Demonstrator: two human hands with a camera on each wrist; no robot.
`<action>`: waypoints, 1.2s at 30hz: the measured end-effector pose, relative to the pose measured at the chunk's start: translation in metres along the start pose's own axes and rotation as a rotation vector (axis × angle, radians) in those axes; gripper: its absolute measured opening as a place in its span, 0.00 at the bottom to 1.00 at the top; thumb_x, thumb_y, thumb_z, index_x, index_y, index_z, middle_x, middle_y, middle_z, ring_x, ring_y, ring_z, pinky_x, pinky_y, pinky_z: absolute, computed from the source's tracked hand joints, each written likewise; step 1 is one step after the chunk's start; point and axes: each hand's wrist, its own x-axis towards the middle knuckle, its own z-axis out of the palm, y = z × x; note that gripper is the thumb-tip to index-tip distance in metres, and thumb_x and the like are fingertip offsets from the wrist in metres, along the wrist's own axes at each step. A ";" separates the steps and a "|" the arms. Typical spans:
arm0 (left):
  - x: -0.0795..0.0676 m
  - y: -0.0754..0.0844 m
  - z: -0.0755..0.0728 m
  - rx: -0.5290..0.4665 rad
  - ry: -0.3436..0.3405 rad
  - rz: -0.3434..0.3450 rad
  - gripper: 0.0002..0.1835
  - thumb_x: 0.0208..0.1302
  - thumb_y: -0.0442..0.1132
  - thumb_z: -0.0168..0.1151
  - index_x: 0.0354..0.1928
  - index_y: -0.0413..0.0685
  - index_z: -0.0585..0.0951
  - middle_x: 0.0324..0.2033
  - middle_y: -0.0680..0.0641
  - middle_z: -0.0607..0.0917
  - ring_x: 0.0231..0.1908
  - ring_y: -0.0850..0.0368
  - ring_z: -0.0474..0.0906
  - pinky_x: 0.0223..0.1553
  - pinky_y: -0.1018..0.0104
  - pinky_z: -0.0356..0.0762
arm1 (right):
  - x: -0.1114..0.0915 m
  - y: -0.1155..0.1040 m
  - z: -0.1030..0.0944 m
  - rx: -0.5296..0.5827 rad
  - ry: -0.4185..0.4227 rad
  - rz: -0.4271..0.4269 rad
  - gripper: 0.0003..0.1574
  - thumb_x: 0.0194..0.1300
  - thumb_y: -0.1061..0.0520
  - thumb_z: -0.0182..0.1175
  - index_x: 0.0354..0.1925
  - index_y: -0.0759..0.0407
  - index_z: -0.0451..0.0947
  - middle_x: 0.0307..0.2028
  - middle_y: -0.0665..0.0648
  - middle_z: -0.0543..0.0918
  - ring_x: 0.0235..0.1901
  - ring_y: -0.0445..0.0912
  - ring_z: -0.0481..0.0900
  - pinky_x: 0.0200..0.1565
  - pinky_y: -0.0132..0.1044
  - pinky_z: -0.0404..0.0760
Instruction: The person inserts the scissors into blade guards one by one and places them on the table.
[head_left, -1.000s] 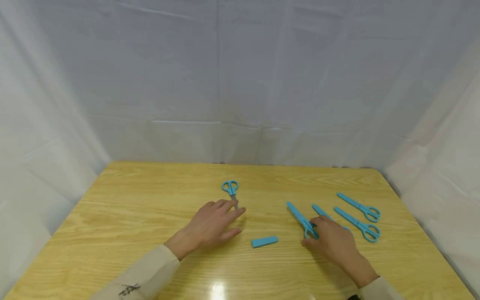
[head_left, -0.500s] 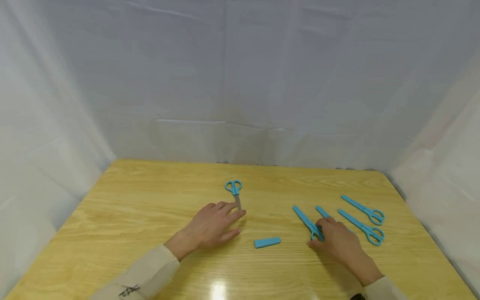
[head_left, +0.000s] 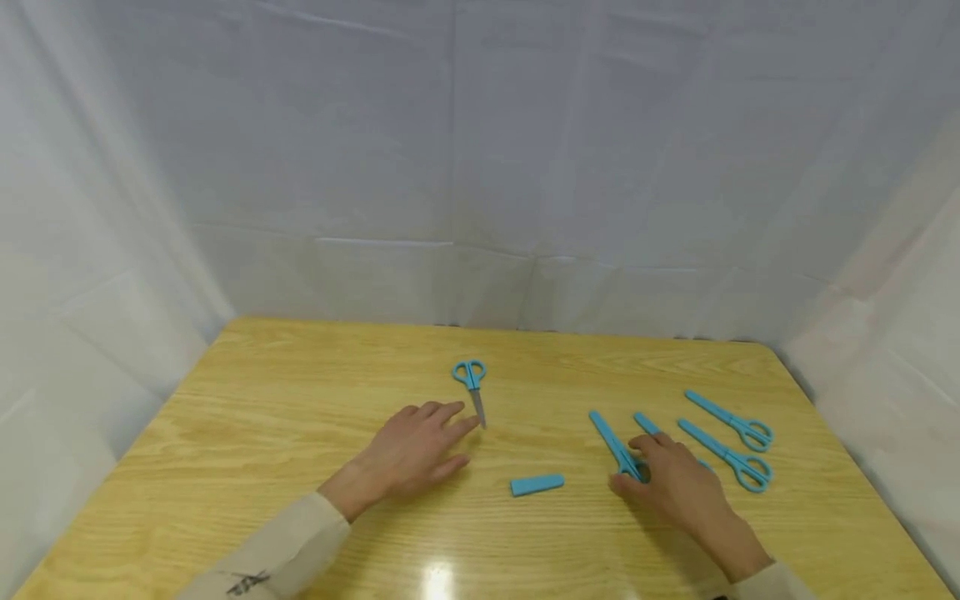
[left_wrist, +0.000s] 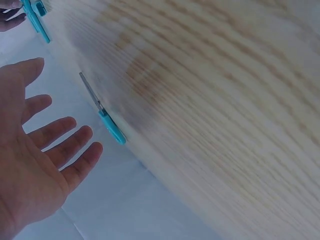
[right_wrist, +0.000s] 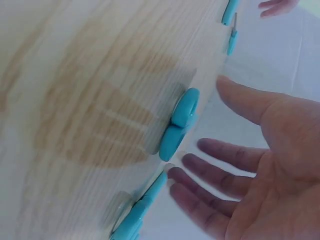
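Note:
My left hand (head_left: 412, 450) hovers over the table with fingers spread, its fingertips close to the bare blade of a pair of blue-handled scissors (head_left: 469, 377). In the left wrist view those scissors (left_wrist: 111, 126) lie beyond the fingers, and the palm holds nothing. My right hand (head_left: 675, 487) is over the handles of blue sheathed scissors (head_left: 607, 433) and partly hides them. The right wrist view shows that hand (right_wrist: 250, 160) with loosely extended fingers and thumb apart from the handle loops (right_wrist: 181, 122). A loose blue sheath (head_left: 537, 485) lies between the hands.
A second pair of sheathed scissors (head_left: 647, 423) is partly covered by the right hand. Two more sheathed pairs, one nearer (head_left: 718, 450) and one farther (head_left: 723, 417), lie to its right. White sheeting (head_left: 487, 167) surrounds the wooden table (head_left: 300, 367) at back and sides.
My left hand has drawn back slightly to the left, uncovering the scissors' blade tip. The right hand stays over the sheathed scissors, shifted slightly. The head view has turned a little.

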 end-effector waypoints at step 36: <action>0.041 -0.041 0.016 -0.051 0.036 -0.089 0.29 0.63 0.37 0.60 0.66 0.50 0.67 0.59 0.38 0.72 0.51 0.42 0.74 0.40 0.50 0.78 | 0.007 -0.061 0.024 0.001 -0.094 -0.491 0.28 0.62 0.50 0.65 0.58 0.57 0.73 0.59 0.58 0.73 0.57 0.53 0.72 0.50 0.48 0.77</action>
